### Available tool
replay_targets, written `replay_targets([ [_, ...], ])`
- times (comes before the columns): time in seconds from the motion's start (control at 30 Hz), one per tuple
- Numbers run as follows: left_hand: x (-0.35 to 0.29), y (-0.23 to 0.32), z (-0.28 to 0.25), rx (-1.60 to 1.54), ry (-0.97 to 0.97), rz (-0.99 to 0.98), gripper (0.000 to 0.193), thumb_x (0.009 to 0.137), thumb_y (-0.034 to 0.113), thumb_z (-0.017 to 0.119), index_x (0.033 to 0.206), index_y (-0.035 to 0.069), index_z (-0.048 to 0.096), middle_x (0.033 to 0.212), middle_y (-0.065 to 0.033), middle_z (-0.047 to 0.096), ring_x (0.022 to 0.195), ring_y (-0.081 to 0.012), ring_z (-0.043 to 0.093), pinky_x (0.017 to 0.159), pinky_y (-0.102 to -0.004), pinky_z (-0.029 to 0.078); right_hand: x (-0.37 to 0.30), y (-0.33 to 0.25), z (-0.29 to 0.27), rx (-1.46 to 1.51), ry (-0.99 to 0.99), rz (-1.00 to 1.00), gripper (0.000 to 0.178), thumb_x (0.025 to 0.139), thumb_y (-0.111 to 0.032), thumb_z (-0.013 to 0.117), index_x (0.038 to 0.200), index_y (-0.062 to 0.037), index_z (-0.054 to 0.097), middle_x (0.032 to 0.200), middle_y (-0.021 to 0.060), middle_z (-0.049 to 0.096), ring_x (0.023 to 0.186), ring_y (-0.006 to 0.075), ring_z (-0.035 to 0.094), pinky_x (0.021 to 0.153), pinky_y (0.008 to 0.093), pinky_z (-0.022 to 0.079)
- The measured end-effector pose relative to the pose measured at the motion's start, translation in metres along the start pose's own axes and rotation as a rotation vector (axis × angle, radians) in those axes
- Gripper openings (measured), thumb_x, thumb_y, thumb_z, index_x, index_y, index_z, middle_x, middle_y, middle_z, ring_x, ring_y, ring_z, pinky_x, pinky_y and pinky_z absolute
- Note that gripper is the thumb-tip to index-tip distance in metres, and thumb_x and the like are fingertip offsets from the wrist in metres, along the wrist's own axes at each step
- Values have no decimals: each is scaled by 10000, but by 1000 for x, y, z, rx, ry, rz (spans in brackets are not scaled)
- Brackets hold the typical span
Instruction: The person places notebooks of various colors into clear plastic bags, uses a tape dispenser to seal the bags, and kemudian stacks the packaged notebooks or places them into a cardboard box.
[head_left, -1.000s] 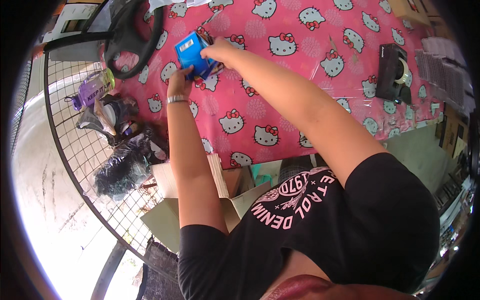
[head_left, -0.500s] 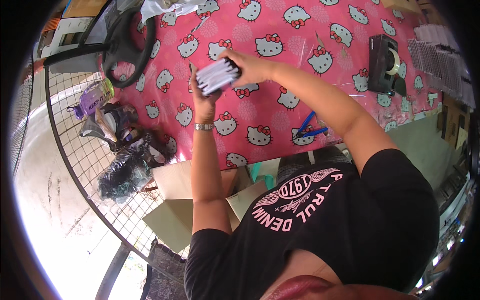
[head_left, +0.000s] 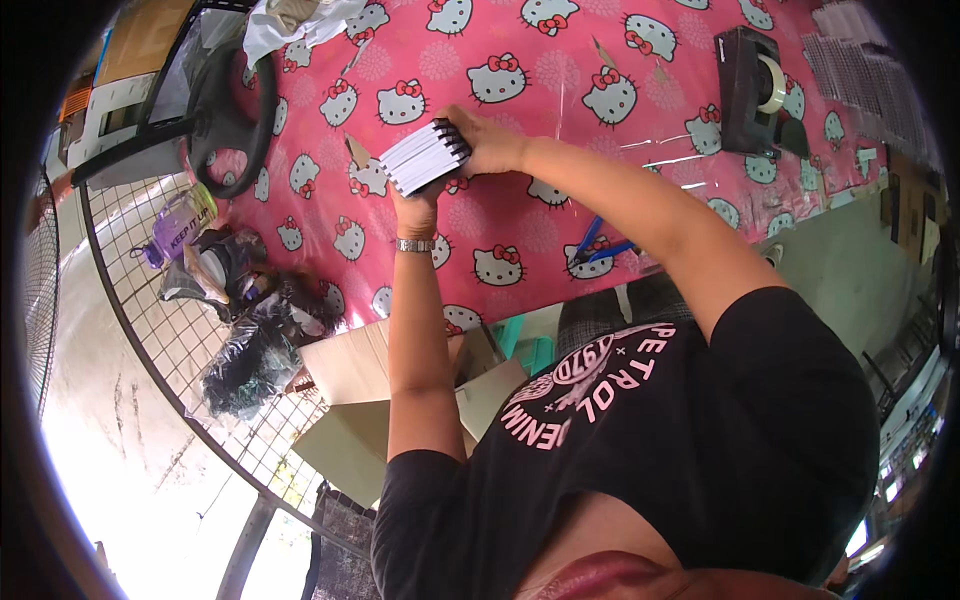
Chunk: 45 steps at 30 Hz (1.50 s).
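Note:
Above the pink patterned tablecloth (head_left: 540, 240), I hold a stack of small spiral notepads (head_left: 424, 160), white page edges facing up and black coils showing along the right side. My left hand (head_left: 415, 208) grips its lower left end, most fingers hidden beneath or behind it. Around the far right end wraps my right hand (head_left: 485, 143). Blue-handled pliers (head_left: 605, 252) lie on the cloth to the right of the stack, nearer my body.
A black tape dispenser (head_left: 738, 95) stands at the right, near grey coil-edged stacks (head_left: 860, 85). On the left are a black ring-shaped frame (head_left: 200, 125), a purple bottle (head_left: 180, 222) and dark plastic bags (head_left: 260, 345). An open cardboard box (head_left: 350, 365) sits below the table edge.
The notepad stack has turned and looks sharper, its coils now lined along the right side. Both hands stay on it. The whole view has shifted slightly.

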<state>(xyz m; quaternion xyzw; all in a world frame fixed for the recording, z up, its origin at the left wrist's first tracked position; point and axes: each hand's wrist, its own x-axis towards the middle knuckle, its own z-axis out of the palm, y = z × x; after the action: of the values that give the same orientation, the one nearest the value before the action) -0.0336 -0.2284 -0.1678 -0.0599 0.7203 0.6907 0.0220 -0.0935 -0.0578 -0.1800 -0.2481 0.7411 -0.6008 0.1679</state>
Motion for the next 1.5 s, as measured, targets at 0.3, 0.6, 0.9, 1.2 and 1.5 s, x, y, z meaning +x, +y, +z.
replay_targets([
  [0.3, 6, -1, -17, 292, -131, 103, 345, 732, -25, 669, 1070, -7, 604, 1025, -63, 655, 905, -157, 616, 796, -295, 500, 2, -68, -34, -627, 57, -360, 868, 565, -469, 780, 1220, -7, 448, 1146, 163, 545, 1136, 336, 503, 1045, 477, 313],
  [0.6, 4, 10, 1, 534, -226, 191, 737, 682, -1, 754, 1298, 17, 349, 1178, -105, 546, 1062, -200, 533, 911, -334, 432, -36, -76, -22, -757, 200, -30, 464, 648, -326, 751, 978, -45, 584, 950, 111, 614, 899, 268, 609, 756, 392, 506],
  [0.9, -26, 4, 159, 1018, -454, 328, 669, 806, 311, 646, 1387, 168, 349, 1485, -72, 256, 1402, -302, 129, 1108, -541, 82, -205, -71, -185, 487, 614, 629, 643, 715, -409, 766, 1136, 24, 547, 1080, 129, 610, 929, 210, 620, 831, 367, 507],
  [1.2, -17, -10, 159, 1390, -643, 190, 953, 720, 618, 604, 1462, 167, 210, 1552, 1, 49, 1425, -267, -48, 1008, -683, -95, -213, 2, -148, 485, 604, 943, 729, 675, -480, 774, 1120, 51, 547, 1005, 117, 620, 858, 195, 604, 730, 334, 501],
  [1.5, -15, -5, 166, 1370, -617, 141, 1056, 650, 593, 686, 1468, 145, 190, 1553, 0, 52, 1420, -286, -87, 982, -690, -139, -184, -4, -176, -312, 280, 1085, 803, 620, -691, 677, 875, 70, 659, 917, 222, 658, 865, 312, 654, 762, 384, 507],
])
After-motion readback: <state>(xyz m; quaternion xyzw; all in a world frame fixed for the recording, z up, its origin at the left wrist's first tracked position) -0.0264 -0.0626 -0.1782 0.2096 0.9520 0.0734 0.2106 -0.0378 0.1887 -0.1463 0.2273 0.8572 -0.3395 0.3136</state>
